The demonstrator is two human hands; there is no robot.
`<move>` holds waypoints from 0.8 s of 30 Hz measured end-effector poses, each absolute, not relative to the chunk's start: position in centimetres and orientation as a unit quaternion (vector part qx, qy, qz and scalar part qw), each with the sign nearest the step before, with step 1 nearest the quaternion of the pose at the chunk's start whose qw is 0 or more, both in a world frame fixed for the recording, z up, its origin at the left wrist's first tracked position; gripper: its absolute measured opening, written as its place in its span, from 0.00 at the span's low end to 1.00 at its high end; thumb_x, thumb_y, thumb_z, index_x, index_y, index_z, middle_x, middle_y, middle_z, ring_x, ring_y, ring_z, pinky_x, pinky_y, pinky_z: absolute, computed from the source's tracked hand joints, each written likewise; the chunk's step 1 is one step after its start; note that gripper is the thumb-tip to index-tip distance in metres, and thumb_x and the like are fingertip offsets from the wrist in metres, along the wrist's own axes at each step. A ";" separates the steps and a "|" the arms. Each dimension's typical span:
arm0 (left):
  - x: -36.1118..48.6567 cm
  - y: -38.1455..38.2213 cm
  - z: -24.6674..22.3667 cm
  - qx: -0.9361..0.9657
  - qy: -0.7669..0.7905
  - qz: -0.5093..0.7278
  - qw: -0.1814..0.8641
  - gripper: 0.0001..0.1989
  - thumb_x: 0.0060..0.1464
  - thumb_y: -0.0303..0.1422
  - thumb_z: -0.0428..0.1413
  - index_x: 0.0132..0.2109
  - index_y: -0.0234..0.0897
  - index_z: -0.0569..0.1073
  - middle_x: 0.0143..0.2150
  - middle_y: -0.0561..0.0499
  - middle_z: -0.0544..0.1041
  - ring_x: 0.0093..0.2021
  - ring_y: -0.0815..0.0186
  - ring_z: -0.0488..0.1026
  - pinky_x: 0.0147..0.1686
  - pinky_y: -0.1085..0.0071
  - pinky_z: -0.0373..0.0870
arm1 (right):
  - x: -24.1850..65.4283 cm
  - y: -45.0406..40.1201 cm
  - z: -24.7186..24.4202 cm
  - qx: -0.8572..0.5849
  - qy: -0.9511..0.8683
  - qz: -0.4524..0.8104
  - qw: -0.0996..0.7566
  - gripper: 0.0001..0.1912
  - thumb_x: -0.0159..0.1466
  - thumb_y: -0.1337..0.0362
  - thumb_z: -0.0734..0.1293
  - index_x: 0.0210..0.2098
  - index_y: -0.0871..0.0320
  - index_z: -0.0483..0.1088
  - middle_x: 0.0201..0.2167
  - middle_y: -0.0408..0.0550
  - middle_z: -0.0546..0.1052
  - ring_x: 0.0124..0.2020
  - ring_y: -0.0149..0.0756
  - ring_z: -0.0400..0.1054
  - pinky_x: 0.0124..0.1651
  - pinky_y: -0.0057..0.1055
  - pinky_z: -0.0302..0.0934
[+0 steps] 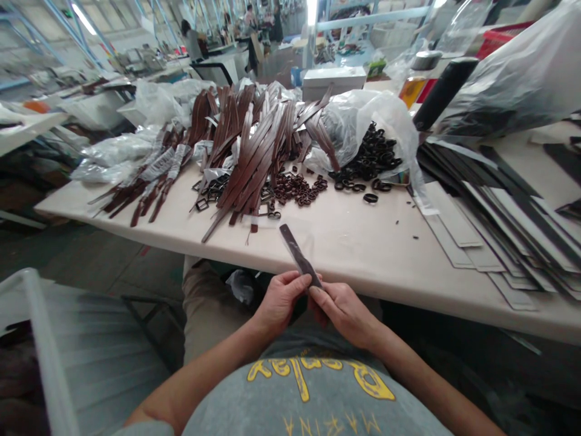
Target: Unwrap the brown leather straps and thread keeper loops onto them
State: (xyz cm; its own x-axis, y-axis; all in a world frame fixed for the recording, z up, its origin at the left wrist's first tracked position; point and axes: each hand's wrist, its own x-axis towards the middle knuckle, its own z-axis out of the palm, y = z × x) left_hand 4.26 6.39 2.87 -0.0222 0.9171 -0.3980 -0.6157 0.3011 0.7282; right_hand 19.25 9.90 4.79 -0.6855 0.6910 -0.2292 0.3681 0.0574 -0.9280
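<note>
A dark strap (297,253) with a thin clear film beside it points up and to the left over the table's front edge. My left hand (284,298) pinches it near its lower end, thumb on top. Close beside it, my right hand (344,307) is also closed on the strap's lower end. Beyond the hands lies a heap of brown straps (258,160), with small brown loops (299,189) and dark metal buckles (204,197) around its base. Black loops (374,151) spill from a clear plastic bag (351,112).
Long black and white strips (490,224) are stacked on the table (363,242) at the right. A black bottle (445,94) stands behind them. Plastic-wrapped straps (157,172) lie at the left. A white crate (91,357) is at the lower left. People are in the background.
</note>
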 end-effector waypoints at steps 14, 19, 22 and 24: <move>2.8 2.8 1.6 0.245 0.463 0.558 0.644 0.16 0.48 0.37 0.67 0.44 0.36 0.82 0.39 0.46 0.82 0.38 0.63 0.76 0.43 0.69 0.71 | 19.7 8.8 3.0 -0.316 -0.789 0.517 0.104 0.23 0.72 0.51 0.51 0.28 0.55 0.65 0.22 0.43 0.71 0.24 0.33 0.66 0.30 0.28 0.59; -0.1 2.9 2.0 0.115 0.443 0.703 0.543 0.17 0.45 0.41 0.68 0.40 0.37 0.82 0.45 0.46 0.81 0.43 0.64 0.75 0.46 0.71 0.70 | 20.0 8.5 1.3 -0.293 -0.815 0.498 0.056 0.22 0.72 0.51 0.52 0.29 0.55 0.65 0.22 0.42 0.71 0.23 0.32 0.65 0.29 0.26 0.57; 0.5 2.4 1.4 0.111 0.462 0.673 0.567 0.16 0.44 0.40 0.68 0.38 0.33 0.82 0.40 0.44 0.81 0.39 0.65 0.75 0.42 0.73 0.70 | 19.1 8.4 1.0 -0.285 -0.826 0.482 0.065 0.23 0.72 0.51 0.52 0.28 0.56 0.65 0.21 0.42 0.71 0.22 0.32 0.65 0.28 0.27 0.56; 1.3 2.1 1.1 0.144 0.466 0.635 0.599 0.16 0.47 0.40 0.67 0.40 0.32 0.82 0.36 0.45 0.81 0.35 0.67 0.74 0.38 0.74 0.70 | 18.1 8.6 1.3 -0.283 -0.823 0.486 0.081 0.22 0.72 0.51 0.52 0.30 0.56 0.66 0.21 0.42 0.71 0.22 0.33 0.65 0.28 0.27 0.56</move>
State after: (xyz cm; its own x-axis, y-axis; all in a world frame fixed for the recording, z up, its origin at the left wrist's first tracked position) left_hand 1.29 2.07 1.14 -0.2407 0.8948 -0.3761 -0.6265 0.1527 0.7643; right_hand 18.09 8.61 1.30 -0.8264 0.5448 -0.1421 0.3873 0.3667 -0.8459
